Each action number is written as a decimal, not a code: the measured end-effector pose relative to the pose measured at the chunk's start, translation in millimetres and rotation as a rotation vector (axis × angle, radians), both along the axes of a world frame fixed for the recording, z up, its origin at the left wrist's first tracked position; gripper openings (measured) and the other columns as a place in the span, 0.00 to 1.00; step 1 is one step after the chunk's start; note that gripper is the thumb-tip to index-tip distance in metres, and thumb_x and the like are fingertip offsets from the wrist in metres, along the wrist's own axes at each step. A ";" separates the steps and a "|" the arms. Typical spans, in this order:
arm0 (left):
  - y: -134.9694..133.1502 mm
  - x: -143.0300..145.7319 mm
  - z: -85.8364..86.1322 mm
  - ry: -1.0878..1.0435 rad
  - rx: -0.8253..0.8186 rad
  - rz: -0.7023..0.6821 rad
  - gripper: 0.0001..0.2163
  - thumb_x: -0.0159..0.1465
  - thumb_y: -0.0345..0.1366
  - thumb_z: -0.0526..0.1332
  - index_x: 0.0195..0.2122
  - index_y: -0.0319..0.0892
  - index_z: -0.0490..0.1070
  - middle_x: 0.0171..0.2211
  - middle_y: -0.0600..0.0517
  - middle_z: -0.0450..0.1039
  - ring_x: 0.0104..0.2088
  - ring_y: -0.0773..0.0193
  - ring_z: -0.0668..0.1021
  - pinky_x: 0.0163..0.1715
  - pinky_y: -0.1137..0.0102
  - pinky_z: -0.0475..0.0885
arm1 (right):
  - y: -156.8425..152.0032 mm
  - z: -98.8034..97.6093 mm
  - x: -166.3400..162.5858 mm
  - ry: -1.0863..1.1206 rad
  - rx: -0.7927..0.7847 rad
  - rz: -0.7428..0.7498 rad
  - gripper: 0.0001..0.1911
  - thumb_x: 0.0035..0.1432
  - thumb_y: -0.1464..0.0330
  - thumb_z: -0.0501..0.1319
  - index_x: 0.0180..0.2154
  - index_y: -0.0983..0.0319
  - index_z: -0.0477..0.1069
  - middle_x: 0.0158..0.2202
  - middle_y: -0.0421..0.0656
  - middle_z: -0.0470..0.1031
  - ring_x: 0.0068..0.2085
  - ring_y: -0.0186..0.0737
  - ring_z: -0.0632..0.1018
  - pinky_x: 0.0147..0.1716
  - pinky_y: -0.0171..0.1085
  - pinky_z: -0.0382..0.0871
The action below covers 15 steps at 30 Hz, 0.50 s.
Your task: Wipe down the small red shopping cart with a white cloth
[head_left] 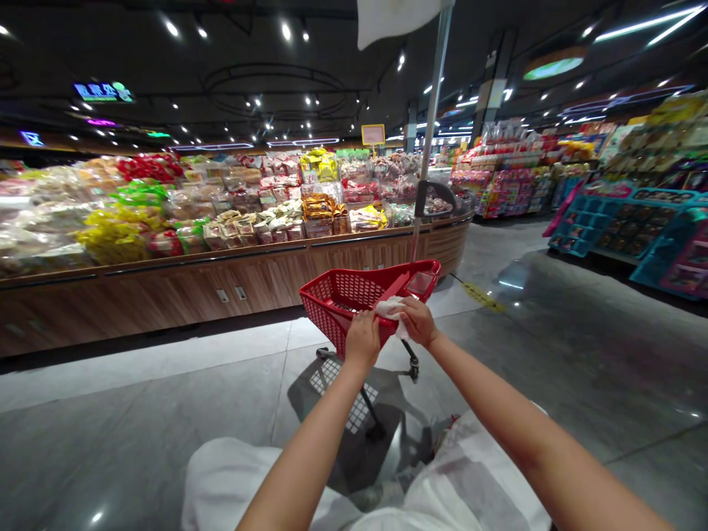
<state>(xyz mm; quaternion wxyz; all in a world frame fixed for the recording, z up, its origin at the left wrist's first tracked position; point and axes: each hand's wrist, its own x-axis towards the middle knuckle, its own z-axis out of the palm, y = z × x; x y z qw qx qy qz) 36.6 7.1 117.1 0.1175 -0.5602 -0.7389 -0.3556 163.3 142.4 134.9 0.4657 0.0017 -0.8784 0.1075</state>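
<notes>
A red plastic shopping cart with a perforated basket stands right in front of me on dark wheeled legs. My left hand is closed over the rim of the basket on the side nearest me. Just to its right, my right hand presses a crumpled white cloth or tissue against the same rim; its exact material is unclear. A red child seat or handle part with a clear panel lies beyond my right hand. The fingertips of both hands are partly hidden.
A wood-panelled counter piled with packaged snacks runs across the front. A metal pole rises by its right end. Blue display racks stand at right. Grey tiled floor surrounds the cart.
</notes>
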 end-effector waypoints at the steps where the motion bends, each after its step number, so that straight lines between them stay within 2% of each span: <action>1: 4.5 4.7 -0.9 0.003 -0.021 -0.018 0.21 0.69 0.36 0.41 0.56 0.35 0.63 0.55 0.40 0.68 0.58 0.55 0.67 0.60 0.56 0.60 | 4.7 1.2 5.0 -0.007 -0.023 -0.042 0.28 0.67 0.58 0.38 0.36 0.61 0.74 0.38 0.48 0.75 0.42 0.42 0.74 0.43 0.42 0.67; 5: 23.2 18.5 -2.5 -0.012 -0.085 -0.113 0.22 0.69 0.36 0.41 0.61 0.37 0.57 0.61 0.42 0.62 0.62 0.56 0.63 0.62 0.57 0.59 | 6.7 5.4 12.0 -0.044 -0.075 -0.282 0.23 0.67 0.62 0.42 0.36 0.61 0.75 0.37 0.47 0.76 0.42 0.42 0.74 0.45 0.41 0.66; 9: 34.3 27.0 -1.5 -0.047 -0.104 -0.145 0.23 0.67 0.33 0.42 0.61 0.31 0.57 0.61 0.39 0.60 0.63 0.56 0.61 0.63 0.58 0.57 | -11.2 2.2 -2.2 -0.098 0.007 -0.474 0.20 0.66 0.66 0.45 0.37 0.61 0.75 0.36 0.48 0.76 0.40 0.43 0.73 0.45 0.42 0.64; 12: 29.7 17.8 -2.0 -0.053 -0.134 -0.202 0.23 0.67 0.32 0.43 0.62 0.31 0.56 0.62 0.40 0.58 0.63 0.59 0.60 0.64 0.62 0.56 | -13.9 0.2 -7.6 -0.136 0.084 -0.526 0.19 0.66 0.67 0.45 0.40 0.62 0.75 0.38 0.49 0.76 0.41 0.44 0.72 0.46 0.42 0.62; 15: 12.0 -15.7 -3.2 -0.026 -0.212 -0.157 0.23 0.66 0.32 0.45 0.63 0.33 0.54 0.64 0.43 0.56 0.64 0.60 0.57 0.64 0.62 0.55 | 2.2 1.8 -0.9 -0.222 0.171 -0.470 0.19 0.67 0.65 0.46 0.43 0.62 0.74 0.39 0.48 0.76 0.41 0.44 0.72 0.45 0.41 0.63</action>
